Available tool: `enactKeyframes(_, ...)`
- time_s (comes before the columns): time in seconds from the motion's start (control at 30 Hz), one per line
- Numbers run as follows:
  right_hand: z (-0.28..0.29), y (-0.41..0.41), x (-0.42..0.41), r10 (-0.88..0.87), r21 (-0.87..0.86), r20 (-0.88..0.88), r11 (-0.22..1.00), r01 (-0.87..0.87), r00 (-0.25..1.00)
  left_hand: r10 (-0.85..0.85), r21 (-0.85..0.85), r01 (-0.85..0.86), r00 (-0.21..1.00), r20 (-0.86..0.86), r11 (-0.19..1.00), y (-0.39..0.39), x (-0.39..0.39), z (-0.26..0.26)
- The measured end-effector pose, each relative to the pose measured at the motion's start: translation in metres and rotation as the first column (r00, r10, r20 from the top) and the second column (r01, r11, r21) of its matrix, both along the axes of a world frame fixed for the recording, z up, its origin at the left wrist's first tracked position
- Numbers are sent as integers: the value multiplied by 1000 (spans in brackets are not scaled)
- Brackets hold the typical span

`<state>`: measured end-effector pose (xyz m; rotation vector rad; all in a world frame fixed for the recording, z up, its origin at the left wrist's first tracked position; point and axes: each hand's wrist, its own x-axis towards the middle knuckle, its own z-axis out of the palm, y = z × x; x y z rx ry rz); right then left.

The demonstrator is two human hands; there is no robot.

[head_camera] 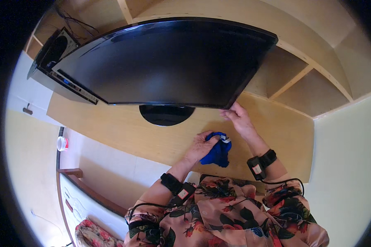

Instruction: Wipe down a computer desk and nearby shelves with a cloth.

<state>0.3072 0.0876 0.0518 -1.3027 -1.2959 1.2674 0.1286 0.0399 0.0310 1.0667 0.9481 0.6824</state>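
Note:
A blue cloth (218, 152) with a white tag hangs bunched from my left hand (202, 145), the thumb pressed on it above the wooden desk. My right hand (238, 117) touches the lower right corner of a black flat-screen monitor (176, 61), its fingertips at the frame's edge. Part of those fingers is hidden behind the corner. The monitor's round black base (167, 115) rests on the desk (123, 123), left of both hands. The screen is dark.
A computer tower (74, 89) stands at the left behind the monitor, with dark cables (74, 21) above it. Wooden shelf compartments (296, 83) line the back. A wall is close on the right. A bed headboard (92, 197) and a small white and red tub (62, 144) are at lower left.

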Motion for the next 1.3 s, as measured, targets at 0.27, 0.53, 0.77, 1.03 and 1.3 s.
enactKeyframes(0.27,-34,-16,18,-96,15,27,995,95,995,27,-124,-26,1000,9,992,0,-31,6)
enactKeyframes(0.53,-53,-55,18,-58,284,628,946,-159,776,96,-41,-93,993,71,995,-3,-117,10)
enactKeyframes(0.77,-17,-27,8,-206,91,107,976,197,973,399,-5,-399,917,19,917,1,-204,6)
enactKeyframes(1.03,9,-8,1,-317,67,100,948,311,943,658,-10,-665,737,158,747,38,-229,26)
enactKeyframes(1.3,13,-16,0,-380,38,109,925,378,919,594,-55,-592,792,141,804,71,-222,12)
